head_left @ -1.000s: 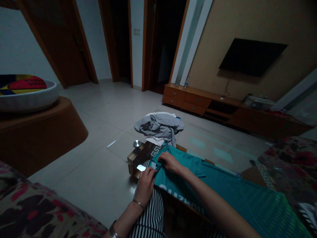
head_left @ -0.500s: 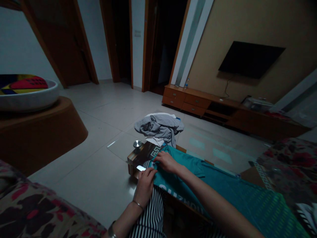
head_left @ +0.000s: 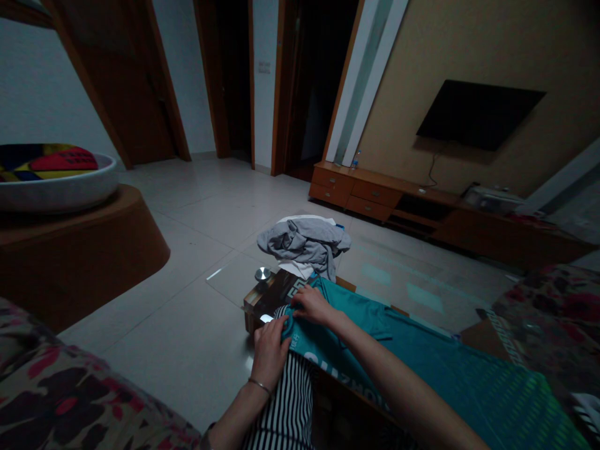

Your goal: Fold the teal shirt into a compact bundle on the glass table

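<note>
— Hands first: what are they doing?
— Left hand (head_left: 270, 350) and right hand (head_left: 313, 304) sit close together, both pinching the near edge of the teal jersey with white lettering (head_left: 422, 362).
— Where does it lie?
— Spread over the glass-topped wooden table (head_left: 262, 299), above a black-and-white striped cloth (head_left: 285, 406). A crumpled grey garment (head_left: 304, 242) sits beyond.
</note>
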Demonstrator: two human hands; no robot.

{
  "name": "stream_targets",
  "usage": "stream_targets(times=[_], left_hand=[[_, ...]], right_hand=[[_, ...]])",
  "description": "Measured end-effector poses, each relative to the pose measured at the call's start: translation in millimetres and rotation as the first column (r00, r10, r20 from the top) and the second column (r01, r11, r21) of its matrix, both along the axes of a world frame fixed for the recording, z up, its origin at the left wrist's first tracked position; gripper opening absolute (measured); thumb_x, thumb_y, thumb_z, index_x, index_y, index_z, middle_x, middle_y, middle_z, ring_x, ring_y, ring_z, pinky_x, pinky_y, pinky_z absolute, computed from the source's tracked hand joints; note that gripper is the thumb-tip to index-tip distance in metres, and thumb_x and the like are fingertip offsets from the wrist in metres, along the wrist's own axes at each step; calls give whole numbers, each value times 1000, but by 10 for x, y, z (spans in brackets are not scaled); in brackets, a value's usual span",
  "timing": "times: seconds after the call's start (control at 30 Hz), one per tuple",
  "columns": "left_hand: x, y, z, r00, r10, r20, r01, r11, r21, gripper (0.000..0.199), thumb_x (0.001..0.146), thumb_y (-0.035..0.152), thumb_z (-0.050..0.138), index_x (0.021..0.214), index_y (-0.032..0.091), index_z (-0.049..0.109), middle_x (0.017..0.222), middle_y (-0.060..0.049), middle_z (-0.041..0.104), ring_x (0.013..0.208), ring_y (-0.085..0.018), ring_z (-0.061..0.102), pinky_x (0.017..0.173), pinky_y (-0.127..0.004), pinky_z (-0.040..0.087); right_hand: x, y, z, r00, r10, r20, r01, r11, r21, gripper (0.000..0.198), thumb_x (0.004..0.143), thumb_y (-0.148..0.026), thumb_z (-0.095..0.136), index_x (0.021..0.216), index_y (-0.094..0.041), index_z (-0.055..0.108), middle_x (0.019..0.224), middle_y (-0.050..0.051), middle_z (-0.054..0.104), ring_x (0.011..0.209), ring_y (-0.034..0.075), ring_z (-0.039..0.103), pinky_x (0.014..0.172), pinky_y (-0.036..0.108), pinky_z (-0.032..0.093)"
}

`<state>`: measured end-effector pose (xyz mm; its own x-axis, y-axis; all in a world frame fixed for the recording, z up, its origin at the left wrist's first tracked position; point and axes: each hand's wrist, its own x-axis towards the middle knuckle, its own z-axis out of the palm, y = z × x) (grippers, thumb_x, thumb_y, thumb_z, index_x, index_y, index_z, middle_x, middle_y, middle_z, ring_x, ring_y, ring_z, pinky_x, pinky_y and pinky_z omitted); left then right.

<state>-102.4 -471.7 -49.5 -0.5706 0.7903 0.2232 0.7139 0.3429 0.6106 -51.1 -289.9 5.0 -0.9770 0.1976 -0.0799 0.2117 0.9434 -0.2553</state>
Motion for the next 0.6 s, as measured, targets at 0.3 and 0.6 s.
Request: stream_targets(times=[0.3, 0.6], left_hand=[[-35, -16, 88, 997, 78, -24, -79, 994, -74, 41, 82, 22, 61, 122, 20, 54, 106, -7, 65, 103, -25, 55, 90, -40, 35], [-135, 16, 158, 995, 96, 40, -89, 985, -148, 30, 86, 25, 51, 115, 18, 53, 84, -3, 66, 87, -21, 62, 84, -35, 38]], right_hand=[[-31, 49, -67, 991, -81, -103, 79, 997, -25, 8, 85, -22, 63, 91, -20, 67, 99, 3, 66, 100, 19, 51, 78, 28, 32], [-83, -19, -197, 977, -151, -149, 146, 988, -42, 9, 88, -23, 59, 91, -20, 66, 101, 5, 65, 101, 19, 50, 80, 28, 34]])
